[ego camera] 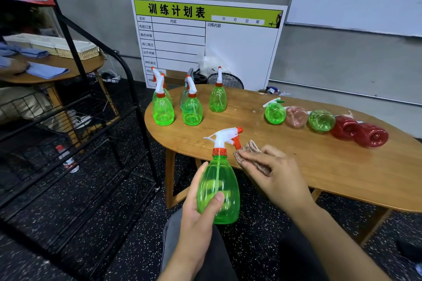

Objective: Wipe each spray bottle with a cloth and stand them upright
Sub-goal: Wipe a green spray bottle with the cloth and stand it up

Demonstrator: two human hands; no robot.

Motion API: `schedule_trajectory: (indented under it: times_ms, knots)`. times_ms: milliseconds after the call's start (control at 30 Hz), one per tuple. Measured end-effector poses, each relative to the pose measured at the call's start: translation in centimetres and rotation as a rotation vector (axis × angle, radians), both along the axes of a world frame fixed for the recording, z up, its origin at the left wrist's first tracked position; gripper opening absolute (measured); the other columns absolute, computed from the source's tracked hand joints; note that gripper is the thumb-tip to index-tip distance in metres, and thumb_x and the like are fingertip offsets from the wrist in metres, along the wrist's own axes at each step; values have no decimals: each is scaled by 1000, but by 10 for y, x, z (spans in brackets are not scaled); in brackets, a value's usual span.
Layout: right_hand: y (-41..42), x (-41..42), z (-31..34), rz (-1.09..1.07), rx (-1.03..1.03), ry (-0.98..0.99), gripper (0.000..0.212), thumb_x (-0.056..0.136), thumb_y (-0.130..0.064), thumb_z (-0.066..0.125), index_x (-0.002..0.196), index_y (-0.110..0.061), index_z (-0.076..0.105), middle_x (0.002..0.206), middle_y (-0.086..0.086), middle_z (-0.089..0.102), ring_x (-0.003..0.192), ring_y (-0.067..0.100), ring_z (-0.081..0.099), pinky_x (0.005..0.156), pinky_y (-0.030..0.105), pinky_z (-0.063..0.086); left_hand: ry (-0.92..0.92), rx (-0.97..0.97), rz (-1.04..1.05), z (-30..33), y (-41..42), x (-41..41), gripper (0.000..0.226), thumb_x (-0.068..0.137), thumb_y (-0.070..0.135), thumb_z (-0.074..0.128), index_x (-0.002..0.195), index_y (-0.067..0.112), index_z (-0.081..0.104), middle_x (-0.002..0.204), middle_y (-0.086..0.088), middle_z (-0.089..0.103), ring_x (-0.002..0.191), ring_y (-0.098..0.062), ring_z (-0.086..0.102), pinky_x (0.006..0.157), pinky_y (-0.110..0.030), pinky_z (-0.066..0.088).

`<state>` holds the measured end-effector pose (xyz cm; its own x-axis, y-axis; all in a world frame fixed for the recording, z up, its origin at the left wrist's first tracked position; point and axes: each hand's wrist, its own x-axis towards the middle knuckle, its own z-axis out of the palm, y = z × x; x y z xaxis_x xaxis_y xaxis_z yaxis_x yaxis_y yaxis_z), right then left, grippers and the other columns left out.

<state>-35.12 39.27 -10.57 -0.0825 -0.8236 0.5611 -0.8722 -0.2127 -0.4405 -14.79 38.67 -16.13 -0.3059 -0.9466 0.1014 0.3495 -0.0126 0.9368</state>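
My left hand [201, 203] grips a green spray bottle [220, 187] with a white and orange trigger head, held upright in front of the wooden table [319, 166]. My right hand [274, 175] holds a brown cloth [250, 155] against the bottle's neck, just under the trigger. Several green bottles [191, 109] stand upright at the table's far left. A row of bottles lies on its side at the right: a green one [275, 113], a pink one [296, 116], another green one [322, 120] and two red ones [370, 134].
A black metal rack [96, 134] stands left of the table, with a small bottle [67, 159] on the floor under it. A printed schedule board [205, 41] leans on the wall behind the table. A round table [45, 70] with folded cloths sits far left.
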Motion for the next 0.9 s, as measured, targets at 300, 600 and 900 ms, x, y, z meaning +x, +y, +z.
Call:
schedule_trajectory:
  times_ms: [300, 600, 900]
  knots:
    - [-8, 5, 21, -20, -77, -250, 40, 89, -49, 66, 125, -33, 73, 95, -17, 65, 80, 5, 64, 66, 20, 54, -11, -1, -45, 3, 6, -2, 78, 79, 32, 80, 152, 35, 50, 140, 5, 69, 129, -17, 66, 93, -27, 58]
    - [1, -12, 20, -3, -73, -424, 33, 89, -29, 76, 121, -31, 75, 100, -11, 69, 85, 5, 65, 70, 20, 57, -52, -35, -47, 4, 5, 0, 74, 81, 22, 77, 149, 34, 51, 132, 18, 72, 121, -8, 69, 88, -22, 58]
    - [-13, -9, 30, -108, -114, -327, 38, 89, -42, 71, 124, -28, 74, 98, -14, 67, 83, 8, 66, 69, 28, 61, -79, -40, -81, 5, 9, -3, 76, 81, 16, 72, 151, 31, 48, 127, 19, 73, 116, -7, 71, 87, -24, 59]
